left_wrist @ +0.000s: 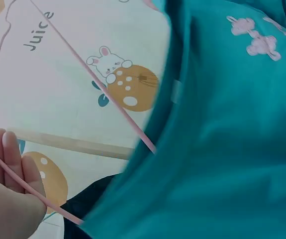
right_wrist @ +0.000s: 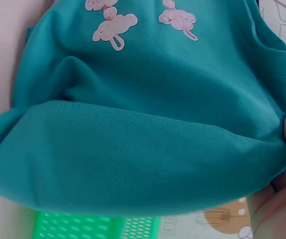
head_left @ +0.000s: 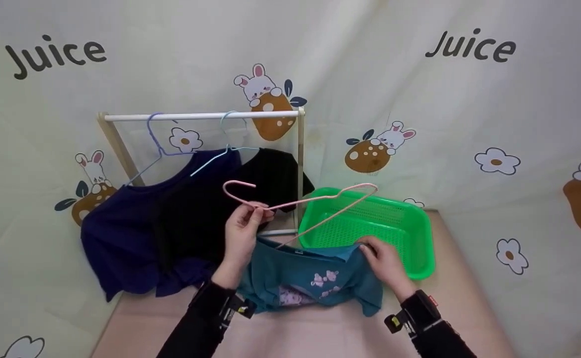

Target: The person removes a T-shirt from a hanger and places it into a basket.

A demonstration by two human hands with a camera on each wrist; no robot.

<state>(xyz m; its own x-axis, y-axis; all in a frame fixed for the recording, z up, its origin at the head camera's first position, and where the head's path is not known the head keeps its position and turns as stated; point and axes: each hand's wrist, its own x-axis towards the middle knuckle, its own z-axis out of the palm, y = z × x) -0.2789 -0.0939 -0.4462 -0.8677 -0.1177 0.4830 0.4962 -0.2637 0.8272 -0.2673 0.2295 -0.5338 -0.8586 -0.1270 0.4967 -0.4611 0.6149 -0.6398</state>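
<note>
A pink wire hanger (head_left: 315, 201) is pinched near its hook by my left hand (head_left: 243, 228). One end of the hanger goes into the neckline of a teal shirt (head_left: 295, 273), while the other end sticks out above it to the right. My right hand (head_left: 382, 261) pinches the shirt at the shoulder beside the neckline. Pale pink cloud-like patches (right_wrist: 115, 27) show on the shirt's front in the right wrist view. In the left wrist view the hanger's lower bar (left_wrist: 113, 99) runs down behind the collar edge, where its end is hidden.
Behind my left hand stands a rack with a white rail (head_left: 201, 116). On it hang a navy shirt (head_left: 121, 228) on a purple hanger (head_left: 153, 134) and a black shirt (head_left: 196, 214) on a light blue hanger (head_left: 228, 132). A green plastic basket (head_left: 422, 238) sits at the right.
</note>
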